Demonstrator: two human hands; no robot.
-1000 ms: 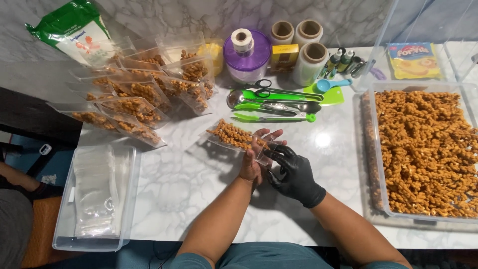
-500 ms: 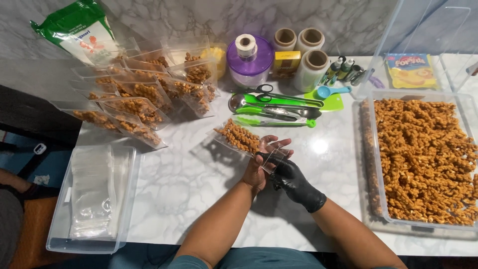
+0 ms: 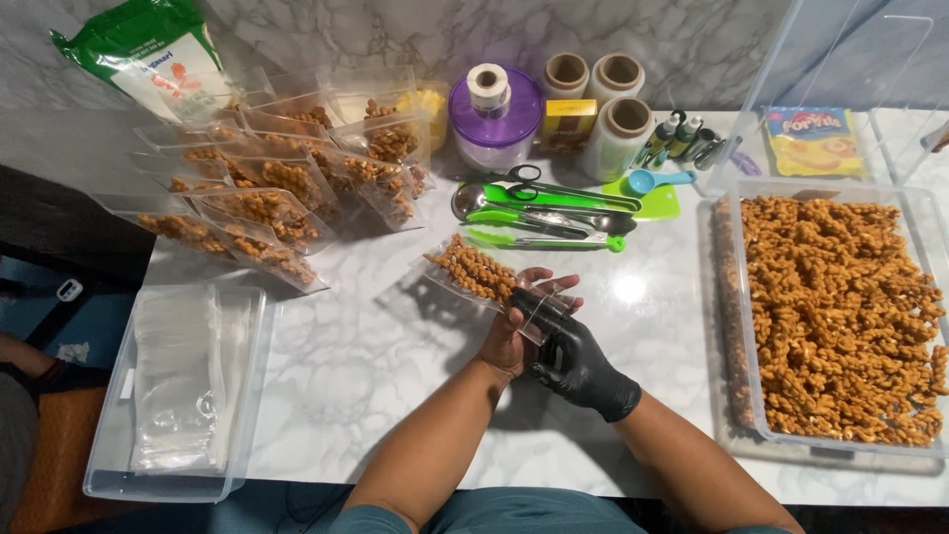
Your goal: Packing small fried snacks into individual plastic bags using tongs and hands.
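A clear plastic bag [image 3: 473, 269] partly filled with brown twisted snacks lies slanted over the white marble table [image 3: 376, 366]. My bare left hand [image 3: 514, 331] grips the bag's open end from below. My right hand [image 3: 573, 361], in a black glove, pinches the same open end from the right, its fingers pressed on the clear flap. Both hands meet at the bag's mouth, near the middle of the table.
Several filled snack bags [image 3: 267, 193] lie at the back left under a green-and-white sack [image 3: 148, 54]. A clear bin of empty bags [image 3: 178, 386] sits at the left edge. A big tub of twisted snacks [image 3: 840, 307] fills the right. Green tongs, scissors [image 3: 554, 203], film rolls and a purple-lidded tub [image 3: 491, 114] stand behind.
My gloved right hand has slid closer under the bag's mouth and pinched it. The bag has shifted slightly towards me; the view has shifted a little.
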